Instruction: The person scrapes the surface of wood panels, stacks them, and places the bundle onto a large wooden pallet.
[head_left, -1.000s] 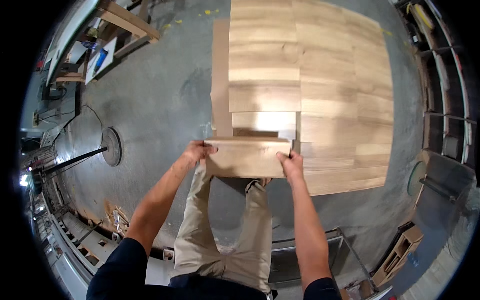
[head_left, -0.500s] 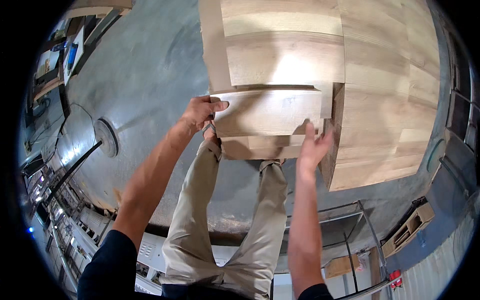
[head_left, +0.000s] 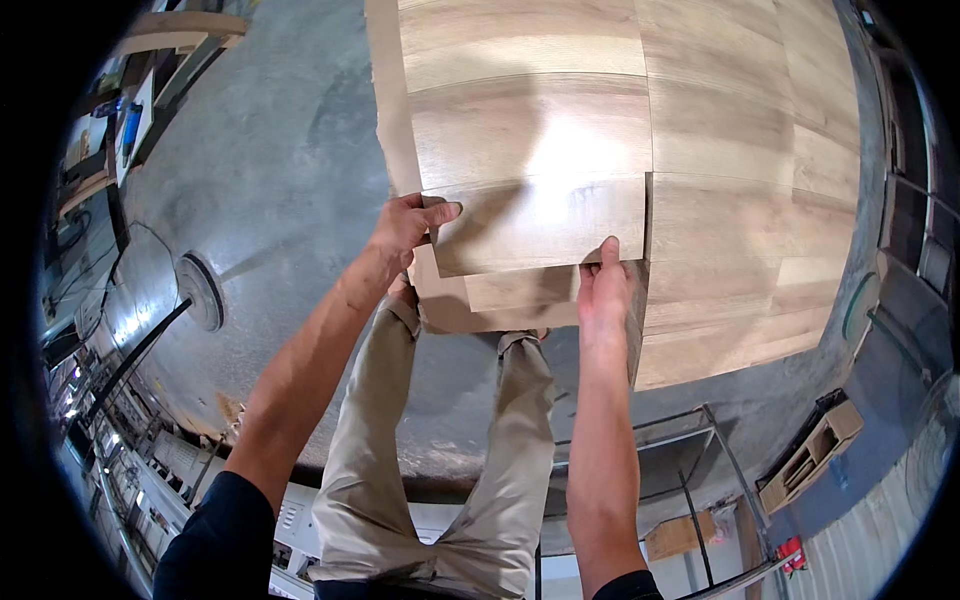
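Note:
A light wood-grain board [head_left: 540, 222] lies across the front of a large stack of similar boards [head_left: 530, 120], its far edge close against the neighbouring board. My left hand [head_left: 408, 225] grips its left end, thumb on top and fingers beneath. At the near edge, toward the right, my right hand [head_left: 605, 285] pinches the board with the thumb on top; its other fingers are partly hidden below. A dark narrow gap shows between the board's right end and the boards beside it. Under its near side, a lower board [head_left: 525, 290] and brown cardboard [head_left: 440, 290] are visible.
My legs stand right at the stack's near side. A round-based stand [head_left: 203, 290] is on the grey floor [head_left: 270, 150] at left. Behind me are a metal frame [head_left: 650, 435] and a wooden box [head_left: 815, 460]. Machinery lines the lower left.
The board has moved away from me and right, closing the gap at its far edge. My right hand has gone from loosely spread to gripping the near edge; my left keeps its hold.

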